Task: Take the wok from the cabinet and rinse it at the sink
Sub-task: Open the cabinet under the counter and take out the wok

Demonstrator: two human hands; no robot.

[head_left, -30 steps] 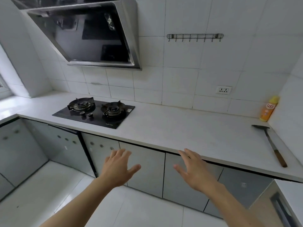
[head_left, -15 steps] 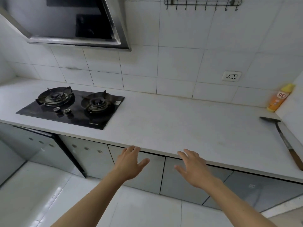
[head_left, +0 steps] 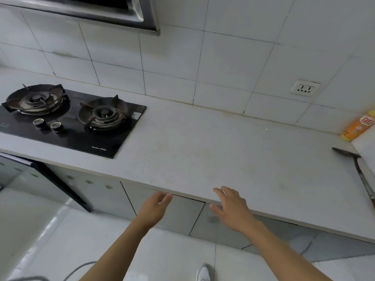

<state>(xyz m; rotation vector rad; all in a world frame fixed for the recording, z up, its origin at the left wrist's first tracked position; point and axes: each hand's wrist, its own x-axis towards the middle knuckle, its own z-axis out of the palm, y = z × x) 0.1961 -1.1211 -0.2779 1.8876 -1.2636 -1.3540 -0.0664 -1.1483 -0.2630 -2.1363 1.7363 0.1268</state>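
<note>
Wok cannot be seen; cabinet doors (head_left: 182, 211) below the white worktop (head_left: 213, 151) are closed. Left hand (head_left: 154, 209) and right hand (head_left: 231, 209) are held before them, fingers apart, holding nothing. Hob (head_left: 67, 120) is set at left.

Orange bottle (head_left: 360, 127), far right of tabletop against wall: white label with red characters, too blurred to read with certainty.

Black gas stove (head_left: 85, 136): small pale brand mark printed near the front right edge of the glass; letters too small to make out. White sticker near the stove's back right corner; no legible print. Faint marking at the stove's left edge, unreadable.

Wall socket (head_left: 305, 88): slots only, no readable text.
</note>
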